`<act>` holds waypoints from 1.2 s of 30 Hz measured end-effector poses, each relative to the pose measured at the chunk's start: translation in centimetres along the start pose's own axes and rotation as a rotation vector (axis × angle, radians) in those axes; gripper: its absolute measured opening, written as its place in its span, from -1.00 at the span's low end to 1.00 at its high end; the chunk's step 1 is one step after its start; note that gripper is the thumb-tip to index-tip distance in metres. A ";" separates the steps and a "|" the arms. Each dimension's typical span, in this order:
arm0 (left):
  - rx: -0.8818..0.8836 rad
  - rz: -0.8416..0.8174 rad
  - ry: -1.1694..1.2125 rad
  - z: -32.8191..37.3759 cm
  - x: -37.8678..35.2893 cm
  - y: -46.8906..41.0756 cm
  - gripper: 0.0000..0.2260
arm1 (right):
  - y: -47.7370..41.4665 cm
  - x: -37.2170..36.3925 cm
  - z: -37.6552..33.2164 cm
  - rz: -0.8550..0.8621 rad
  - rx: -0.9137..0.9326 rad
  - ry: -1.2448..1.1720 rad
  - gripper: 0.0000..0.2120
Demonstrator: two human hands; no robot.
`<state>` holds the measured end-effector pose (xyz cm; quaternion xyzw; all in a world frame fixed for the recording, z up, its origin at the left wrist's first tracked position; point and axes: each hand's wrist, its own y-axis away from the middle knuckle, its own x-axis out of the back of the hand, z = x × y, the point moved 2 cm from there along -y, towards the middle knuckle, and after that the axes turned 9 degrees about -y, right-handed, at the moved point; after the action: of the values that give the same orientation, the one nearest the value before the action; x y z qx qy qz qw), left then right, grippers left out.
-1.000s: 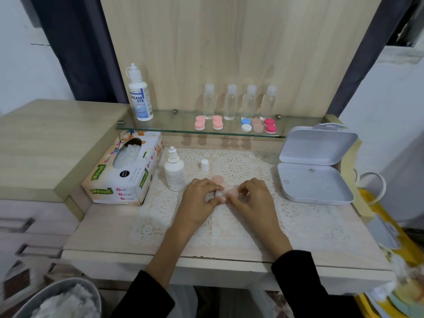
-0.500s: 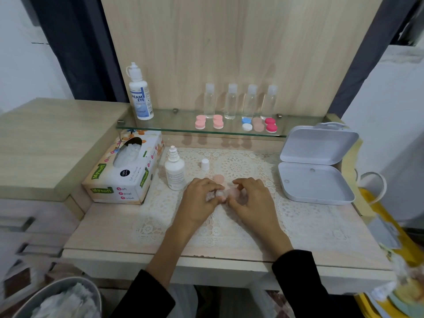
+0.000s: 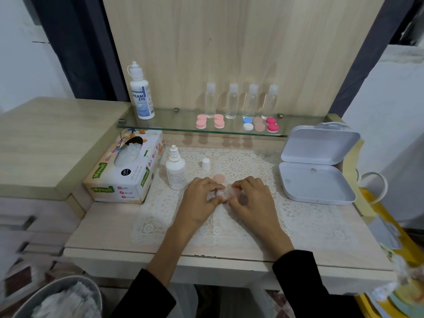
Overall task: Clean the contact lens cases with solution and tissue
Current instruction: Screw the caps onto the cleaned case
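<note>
Your left hand (image 3: 203, 195) and right hand (image 3: 249, 196) have stayed together on the bench (image 3: 110, 228), fingertips pinching a small pale contact lens case (image 3: 223, 192) between them (blurred, so I can't tell case from tissue). Nothing has shifted over the last second, so the wiping looks ongoing. A peach cap (image 3: 219, 179) lies just beyond your fingers; the open solution bottle (image 3: 175, 172) stands beside your left hand.

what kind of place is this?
Likely a home dressing table or vanity desk: a glass shelf holding small bottles and lens cases, a lace mat, and a tissue box.
</note>
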<state>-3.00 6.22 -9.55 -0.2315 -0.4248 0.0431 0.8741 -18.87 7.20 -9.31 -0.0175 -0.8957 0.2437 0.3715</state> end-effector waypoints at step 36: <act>0.001 -0.031 -0.017 0.2 0.3 0.1 -0.72 | -0.3 0.7 1.9 -0.074 -0.102 -0.246 -0.58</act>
<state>-2.99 6.45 -9.25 -0.2240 -0.4359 0.0319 0.8711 -20.64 6.27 -9.90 0.0269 -0.9457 0.1843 0.2663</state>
